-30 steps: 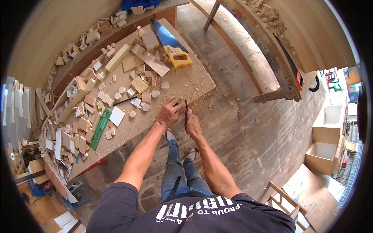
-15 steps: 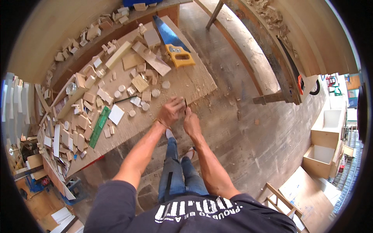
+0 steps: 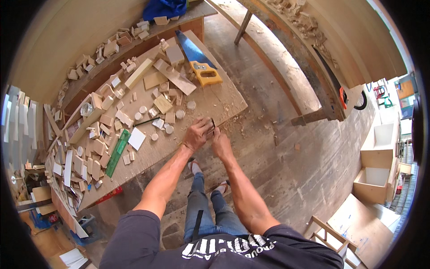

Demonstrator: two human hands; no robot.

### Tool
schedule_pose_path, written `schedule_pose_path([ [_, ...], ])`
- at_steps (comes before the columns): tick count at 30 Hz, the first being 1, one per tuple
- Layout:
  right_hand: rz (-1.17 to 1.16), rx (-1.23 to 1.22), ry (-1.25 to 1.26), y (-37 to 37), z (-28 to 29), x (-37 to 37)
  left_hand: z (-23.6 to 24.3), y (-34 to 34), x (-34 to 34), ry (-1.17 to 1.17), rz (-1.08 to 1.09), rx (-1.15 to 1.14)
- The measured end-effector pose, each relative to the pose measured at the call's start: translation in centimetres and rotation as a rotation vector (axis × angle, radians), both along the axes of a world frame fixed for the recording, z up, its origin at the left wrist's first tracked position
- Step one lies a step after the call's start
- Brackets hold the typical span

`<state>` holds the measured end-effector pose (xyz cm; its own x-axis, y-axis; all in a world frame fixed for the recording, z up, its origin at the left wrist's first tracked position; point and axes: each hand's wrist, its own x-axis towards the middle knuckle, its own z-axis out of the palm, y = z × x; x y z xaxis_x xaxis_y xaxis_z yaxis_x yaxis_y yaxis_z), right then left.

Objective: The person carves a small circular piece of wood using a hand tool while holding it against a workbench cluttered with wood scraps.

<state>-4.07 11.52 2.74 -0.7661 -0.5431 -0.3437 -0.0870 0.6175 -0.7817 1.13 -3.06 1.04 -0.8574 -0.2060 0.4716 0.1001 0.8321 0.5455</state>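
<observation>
Over the near right edge of the plywood-topped table (image 3: 233, 96), my two hands meet. My left hand (image 3: 197, 134) is closed, and whatever its fingers hold is hidden. Close against it, my right hand (image 3: 221, 144) is closed around a thin, dark, blade-like tool (image 3: 213, 122) that sticks up between the hands. Pale shavings lie on the tabletop just beyond. Small round wooden discs (image 3: 180, 114) and a wooden block (image 3: 162, 103) sit to the left of my hands. A hand saw (image 3: 197, 60) with a yellow handle lies farther back.
Many wood offcuts crowd the table's left side, with a green ruler-like strip (image 3: 118, 153) and a white square (image 3: 136, 139). Another saw (image 3: 329, 74) rests by the bench at right. Wooden boxes (image 3: 373, 177) stand at far right. A blue cloth (image 3: 165, 9) lies at the back.
The view has shifted slightly, so the table sits a little lower in the picture. My hands remain together at the table edge, the left one turned a little, the dark tool still between them.
</observation>
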Motion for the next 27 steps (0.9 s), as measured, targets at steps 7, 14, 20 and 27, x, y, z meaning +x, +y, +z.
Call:
schedule_pose_path([
  [7,-0.018,0.058,0.032,-0.5,-1.2,0.1,-1.5,0.3,1.2,-0.037,-0.008,0.062],
  [14,-0.140,0.021,0.019,0.1,-4.0,1.7,-0.3,0.5,0.4,-0.038,-0.022,0.050],
  [20,-0.136,0.011,-0.005,0.5,-1.9,3.3,-1.4,0.3,1.1,-0.068,-0.009,0.017],
  [27,-0.195,0.043,-0.014,-0.5,-2.3,3.1,-1.8,0.3,1.1,-0.041,-0.003,0.069],
])
